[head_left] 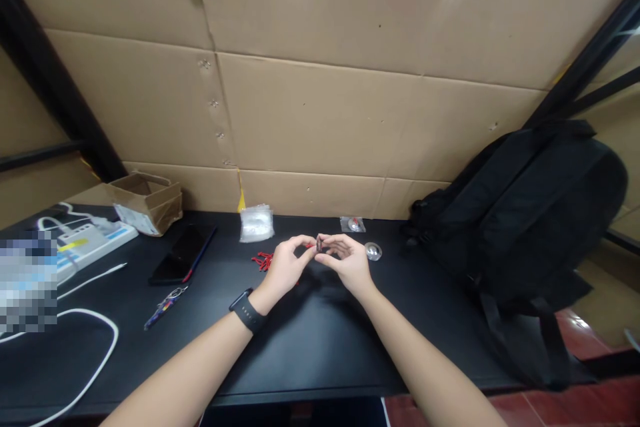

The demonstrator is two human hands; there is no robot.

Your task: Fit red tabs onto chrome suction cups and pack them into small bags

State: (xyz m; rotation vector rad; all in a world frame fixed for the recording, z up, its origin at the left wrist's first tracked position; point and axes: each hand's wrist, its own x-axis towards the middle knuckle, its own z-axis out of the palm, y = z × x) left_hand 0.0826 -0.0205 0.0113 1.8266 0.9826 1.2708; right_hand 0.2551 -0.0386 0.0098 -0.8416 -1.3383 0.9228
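Note:
My left hand [289,265], with a watch on its wrist, is closed in a pinch, and a bit of red cord shows at its fingertips. Against it, my right hand [350,261] pinches a small clear disc [319,243], seen nearly edge-on. The fingertips of both hands meet around this disc above the black table. Beside my left hand lies a small pile of red cords [261,261]. Another clear round disc [373,251] rests just right of my right hand. Farther back are a small clear bag [353,224] with a disc and something red inside, and a stack of clear plastic bags [257,223].
A black backpack [530,227] stands on the right. On the left are a phone [184,253], a keychain [165,307], an open cardboard box [147,200], a power strip [97,243] and a white cable [113,340]. A cardboard wall [320,113] closes off the back.

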